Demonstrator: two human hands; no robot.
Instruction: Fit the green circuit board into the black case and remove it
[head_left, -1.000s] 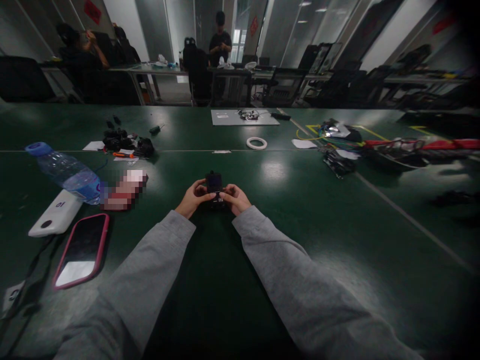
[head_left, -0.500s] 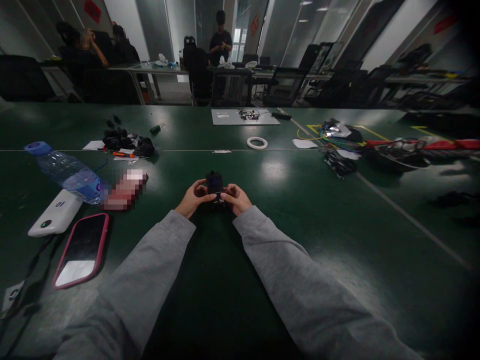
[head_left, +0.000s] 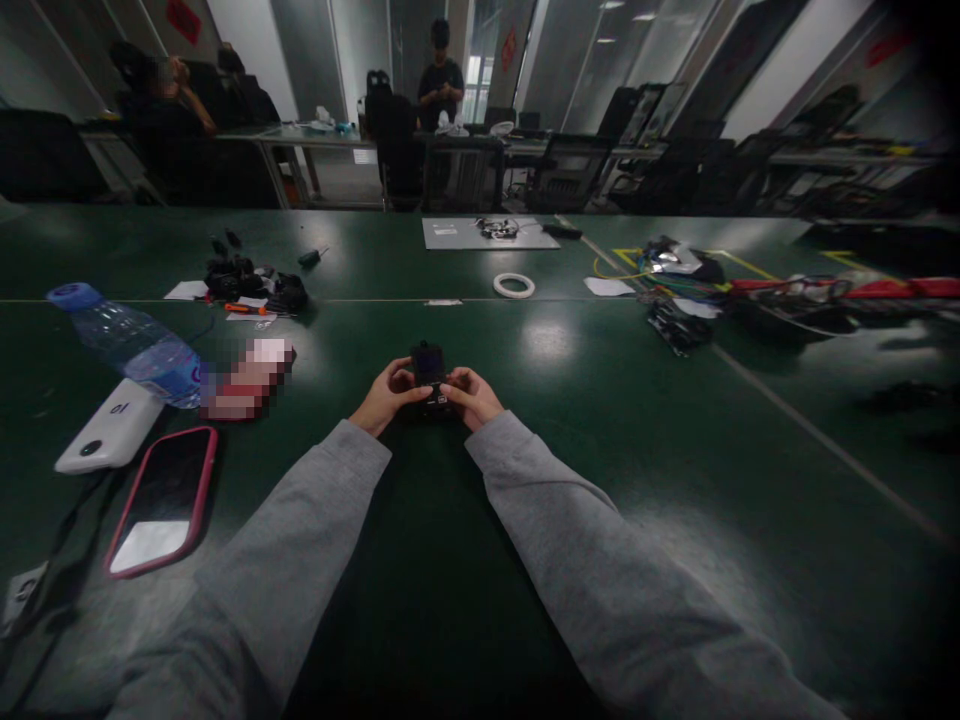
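Table point(head_left: 637, 400): the far edge crosses the full view, with chairs point(head_left: 574, 170) beyond it. On the left, the bottle point(head_left: 150, 350), power bank point(head_left: 112, 432), pink-framed phone point(head_left: 163, 495) and red phone point(head_left: 251, 382) form a group; a strip of table separates this group from the left hand point(head_left: 382, 395). Behind the red phone lies a pile of black parts point(head_left: 244, 280). Ahead of the hands, table surface extends to the tape roll point(head_left: 514, 287), then to the grey board point(head_left: 450, 235) near the far edge. To the right of the right hand point(head_left: 476, 397), a wide span of surface runs to the cables point(head_left: 697, 285).

Device point(head_left: 429, 362): located between the two hands, near the middle of the view. The left fingers curl around its left side, thumb across the lower front. The right fingers are bent at its right side, thumb on the lower front. Both hands pinch the device; the thumb tips are close together. Clearance beneath it cannot be determined.

Markings: the power bank bears two characters, "01" or "10". The bottle's blue label is partly pixelated and unreadable. White marks on the device, below its screen, are too small to read.
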